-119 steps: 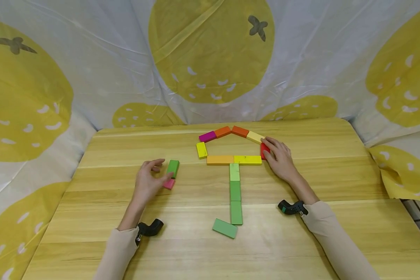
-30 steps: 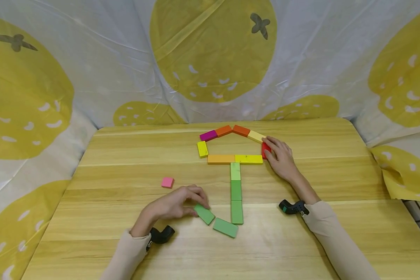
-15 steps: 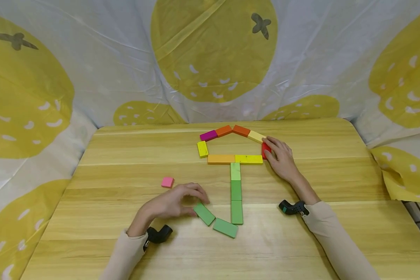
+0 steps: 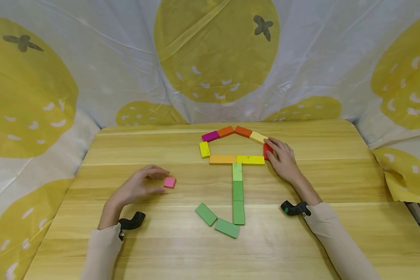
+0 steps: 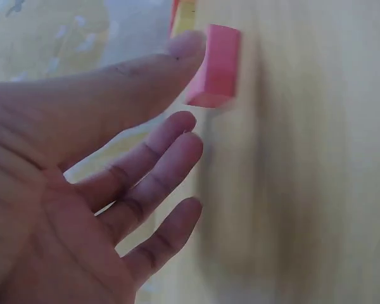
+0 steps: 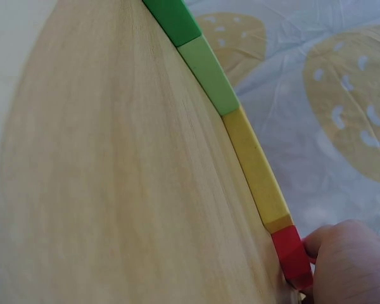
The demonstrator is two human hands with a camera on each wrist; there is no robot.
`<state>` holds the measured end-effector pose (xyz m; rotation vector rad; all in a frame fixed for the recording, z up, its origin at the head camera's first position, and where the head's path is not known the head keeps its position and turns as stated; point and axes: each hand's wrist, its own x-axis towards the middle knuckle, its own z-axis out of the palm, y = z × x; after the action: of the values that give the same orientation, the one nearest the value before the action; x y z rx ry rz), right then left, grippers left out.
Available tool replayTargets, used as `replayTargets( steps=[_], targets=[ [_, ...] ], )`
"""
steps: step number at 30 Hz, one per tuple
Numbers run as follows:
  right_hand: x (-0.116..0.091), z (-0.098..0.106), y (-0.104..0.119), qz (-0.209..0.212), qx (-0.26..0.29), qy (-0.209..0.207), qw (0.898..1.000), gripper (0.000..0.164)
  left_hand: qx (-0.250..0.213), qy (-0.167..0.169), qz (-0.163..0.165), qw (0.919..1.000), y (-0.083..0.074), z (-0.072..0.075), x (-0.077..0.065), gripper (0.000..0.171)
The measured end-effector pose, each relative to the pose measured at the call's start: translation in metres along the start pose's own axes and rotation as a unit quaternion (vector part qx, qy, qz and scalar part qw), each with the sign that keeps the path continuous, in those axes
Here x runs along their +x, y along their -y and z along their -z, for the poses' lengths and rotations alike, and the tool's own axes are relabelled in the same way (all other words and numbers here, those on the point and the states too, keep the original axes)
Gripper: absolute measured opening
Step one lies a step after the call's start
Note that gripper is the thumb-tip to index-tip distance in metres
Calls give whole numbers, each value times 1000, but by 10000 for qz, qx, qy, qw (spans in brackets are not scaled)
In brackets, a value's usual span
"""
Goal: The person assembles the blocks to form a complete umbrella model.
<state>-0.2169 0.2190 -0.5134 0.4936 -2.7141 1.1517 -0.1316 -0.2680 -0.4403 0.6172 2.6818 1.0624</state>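
At the left of the table, my left hand is beside a small pink block, thumb and fingers parted around its near side. The left wrist view shows the thumb overlapping the edge of the pink block, and the other fingers spread with nothing between them. My right hand pinches a red block at the right end of the block outline. Seen from the right wrist, the red block lies against the end of a yellow block; the fingertips are partly hidden.
Orange, purple, cream and yellow blocks form a roofed outline around the yellow block. Below runs a column of green blocks, with two more angled green blocks curving left at its foot. A fruit-print cloth hangs behind the wooden table.
My left hand carried a green block from beside the pink block to the column's foot, let it go, and moved back left to the pink block. My right hand stayed at the red block.
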Motion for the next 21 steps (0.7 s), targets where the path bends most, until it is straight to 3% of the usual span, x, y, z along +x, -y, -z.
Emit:
replayTargets(
  steps=[13, 21],
  targets=[
    [2, -1, 0, 49, 4, 10, 10000, 45, -320, 43, 149, 9994, 8, -8, 6, 28],
    [1, -1, -1, 1, -2, 2, 10000, 46, -586, 421, -45, 9974, -9, -19, 11, 26]
  ],
)
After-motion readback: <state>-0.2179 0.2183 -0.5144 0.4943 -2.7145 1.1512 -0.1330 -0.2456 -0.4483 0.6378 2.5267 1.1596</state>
